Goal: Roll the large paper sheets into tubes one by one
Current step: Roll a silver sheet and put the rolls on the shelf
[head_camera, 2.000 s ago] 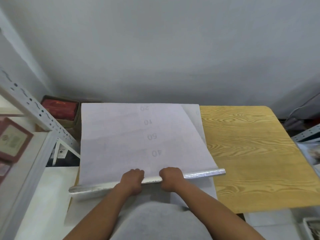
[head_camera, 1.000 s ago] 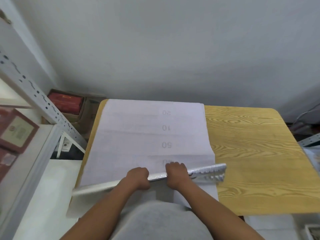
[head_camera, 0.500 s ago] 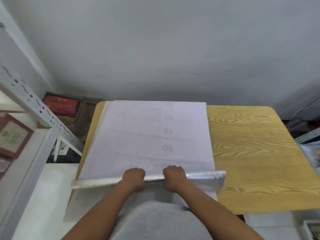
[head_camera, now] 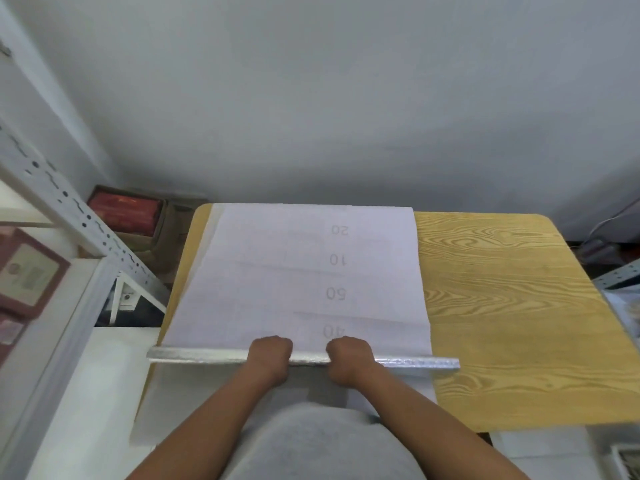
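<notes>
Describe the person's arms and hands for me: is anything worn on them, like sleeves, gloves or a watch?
Both forearms are bare as far as the head view shows: no sleeves reach into the picture. The left hand and the right hand wear no gloves, and no watch or bracelet shows at either wrist. Rings cannot be told, since the fingers are hidden. Low in the picture there is a grey garment on the person's body.

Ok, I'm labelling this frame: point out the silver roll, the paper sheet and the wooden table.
silver roll (head_camera: 419, 362): head view, bare stretch right of the hands.
paper sheet (head_camera: 263, 289): head view, flat unrolled middle.
wooden table (head_camera: 512, 306): head view, bare top.
</notes>
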